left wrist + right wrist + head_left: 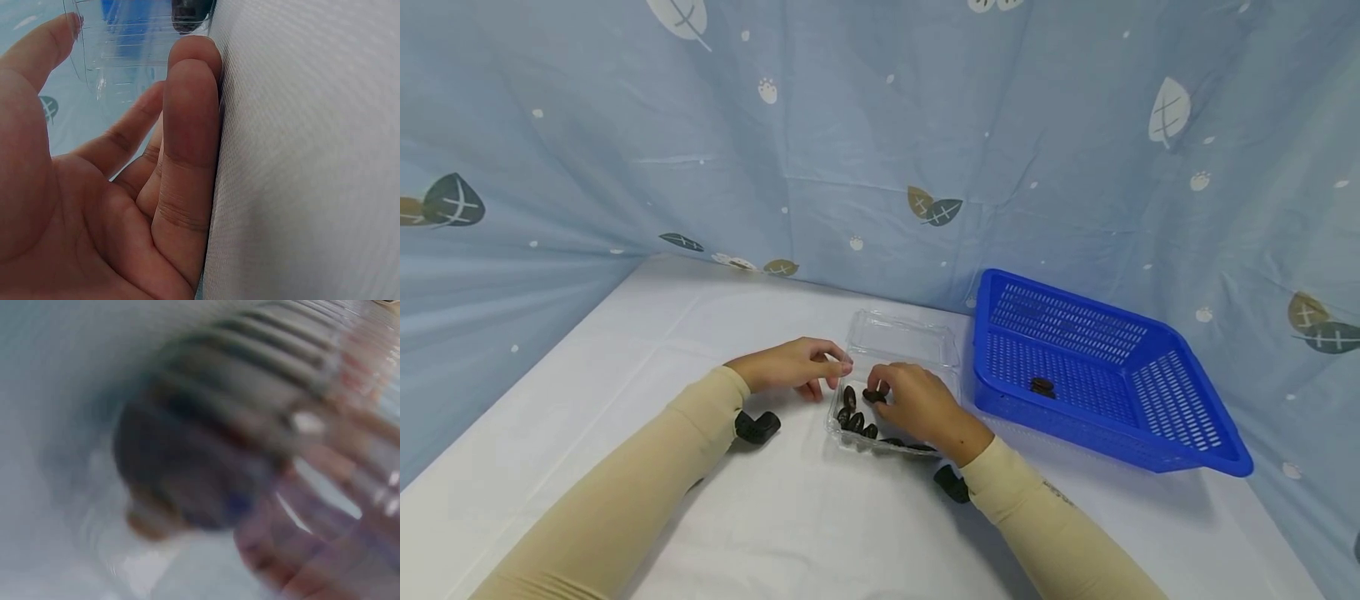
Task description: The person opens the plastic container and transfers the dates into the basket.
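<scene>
A clear plastic clamshell box point(891, 450) lies opened on the table, its lid point(901, 337) folded back toward the curtain. Several dark, glossy oval pieces point(856, 422), date-like in shape, lie inside along the left and near sides. My right hand point(921, 408) reaches into the box, thumb and fingertips pinching a dark oval piece point(872, 395); its wrist view is blurred. My left hand point(797, 365) is at the box's left side, fingers loosely bent with nothing between them. In the left wrist view, the thumb point(53, 47) overlaps the clear plastic wall.
A blue perforated basket point(1105, 433) stands to the right of the box, with a few dark brown pieces point(1042, 386) inside. White cloth point(760, 517) covers the table. A blue leaf-patterned curtain point(850, 125) hangs behind. A black wrist device point(760, 427) sits under the left wrist.
</scene>
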Demonstrator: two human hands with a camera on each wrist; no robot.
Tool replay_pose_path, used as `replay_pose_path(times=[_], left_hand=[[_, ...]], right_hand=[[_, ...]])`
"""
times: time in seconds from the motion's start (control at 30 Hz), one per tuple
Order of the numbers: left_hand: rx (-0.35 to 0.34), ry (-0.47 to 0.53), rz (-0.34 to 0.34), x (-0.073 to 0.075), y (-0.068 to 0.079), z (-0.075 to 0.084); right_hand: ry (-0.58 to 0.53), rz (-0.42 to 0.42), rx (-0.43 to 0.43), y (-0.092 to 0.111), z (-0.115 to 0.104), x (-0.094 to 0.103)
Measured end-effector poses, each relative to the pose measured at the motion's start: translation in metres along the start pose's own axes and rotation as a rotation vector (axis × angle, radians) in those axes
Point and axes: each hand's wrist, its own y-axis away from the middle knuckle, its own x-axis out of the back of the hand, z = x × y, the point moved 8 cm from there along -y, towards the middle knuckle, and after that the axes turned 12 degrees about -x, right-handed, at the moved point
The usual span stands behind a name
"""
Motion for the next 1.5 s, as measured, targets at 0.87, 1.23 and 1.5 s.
replay_pose_path(times=[0.87, 1.23, 1.5], left_hand=[[-0.015, -0.022, 0.003, -0.001, 0.001, 0.0], [0.002, -0.018, 0.009, 0.0, 0.004, 0.0], [-0.008, -0.029, 0.003, 0.0, 0.002, -0.001]], right_hand=[[0.01, 0.479, 0.091, 0.07, 0.044, 0.121], [0.052, 0.43, -0.095, 0.075, 0.103, 0.137], [0.06, 0.372, -0.209, 0.077, 0.142, 0.14]])
